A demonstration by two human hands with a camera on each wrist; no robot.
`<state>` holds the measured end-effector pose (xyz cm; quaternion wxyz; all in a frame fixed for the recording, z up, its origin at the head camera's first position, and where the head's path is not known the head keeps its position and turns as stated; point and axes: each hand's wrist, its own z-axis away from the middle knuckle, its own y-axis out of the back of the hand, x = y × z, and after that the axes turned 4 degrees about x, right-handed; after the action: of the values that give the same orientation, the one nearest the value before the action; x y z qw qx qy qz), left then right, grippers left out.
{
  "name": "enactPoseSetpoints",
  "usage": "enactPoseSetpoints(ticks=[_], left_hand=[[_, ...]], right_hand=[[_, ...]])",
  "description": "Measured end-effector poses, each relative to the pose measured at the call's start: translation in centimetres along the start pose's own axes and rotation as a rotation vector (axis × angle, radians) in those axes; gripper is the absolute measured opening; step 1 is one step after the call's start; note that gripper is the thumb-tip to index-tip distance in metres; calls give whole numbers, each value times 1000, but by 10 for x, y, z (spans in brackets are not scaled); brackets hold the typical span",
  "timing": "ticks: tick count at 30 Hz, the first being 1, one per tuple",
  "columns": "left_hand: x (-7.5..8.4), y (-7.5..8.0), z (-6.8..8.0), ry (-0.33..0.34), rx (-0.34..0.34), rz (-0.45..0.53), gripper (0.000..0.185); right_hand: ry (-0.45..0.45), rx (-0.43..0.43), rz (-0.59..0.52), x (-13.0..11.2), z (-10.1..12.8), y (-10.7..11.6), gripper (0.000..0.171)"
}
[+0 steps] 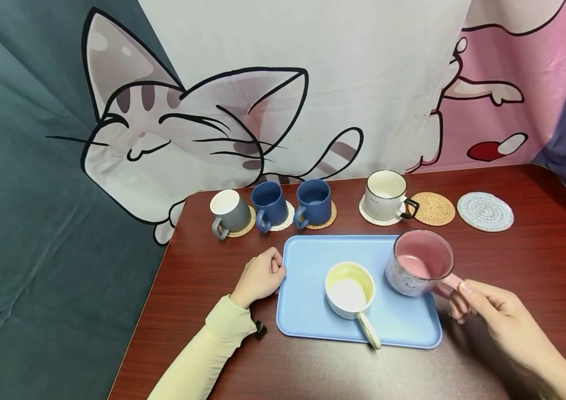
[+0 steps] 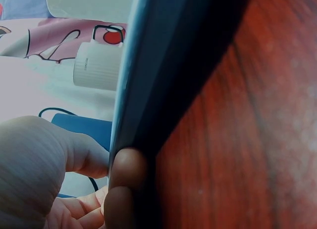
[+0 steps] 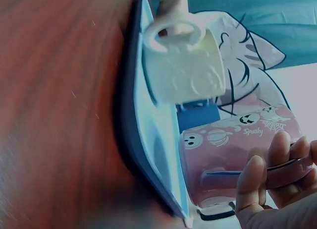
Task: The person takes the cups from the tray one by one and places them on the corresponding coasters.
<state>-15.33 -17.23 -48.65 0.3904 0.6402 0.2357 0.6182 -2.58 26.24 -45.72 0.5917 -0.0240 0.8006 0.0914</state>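
A pink mug [image 1: 420, 264] with white printed figures is over the right end of the blue tray [image 1: 307, 250]. My right hand [image 1: 507, 316] grips its handle between thumb and fingers. Whether the mug's base touches the tray, I cannot tell. Left of it on the tray stands a cream mug [image 1: 350, 291] with a yellow inside, its handle pointing to the near side. At the tray's left edge my left hand [image 1: 260, 278] pinches the rim; in the left wrist view the thumb [image 2: 86, 152] lies on the upper side and fingertips [image 2: 129, 169] underneath.
Along the table's back edge stand a grey mug [image 1: 235, 214], two blue mugs [image 1: 270, 205] and a white ribbed mug [image 1: 382, 197], all on round coasters. To their right lie a tan coaster [image 1: 432, 209] and a pale blue coaster [image 1: 485, 211]. A printed cloth [image 1: 377, 66] hangs behind.
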Motion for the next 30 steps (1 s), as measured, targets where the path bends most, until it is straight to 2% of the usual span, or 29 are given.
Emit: enactPoseSetpoints(ticks=[9,16,24,30], left_hand=[[-1,0,0,1,2,-6,8],[-2,-1,-2,-5,3,-17,9],[0,1,0,-4,-4,0,9],[2,2,1,-6,0,11,9]], right_hand=[[17,48,-186,1,-23,24,37],[3,145,-166,5,-41,43,34],[-85,241,-143,14,-58,60,32],[-143,275,-206,21,-71,68,32]])
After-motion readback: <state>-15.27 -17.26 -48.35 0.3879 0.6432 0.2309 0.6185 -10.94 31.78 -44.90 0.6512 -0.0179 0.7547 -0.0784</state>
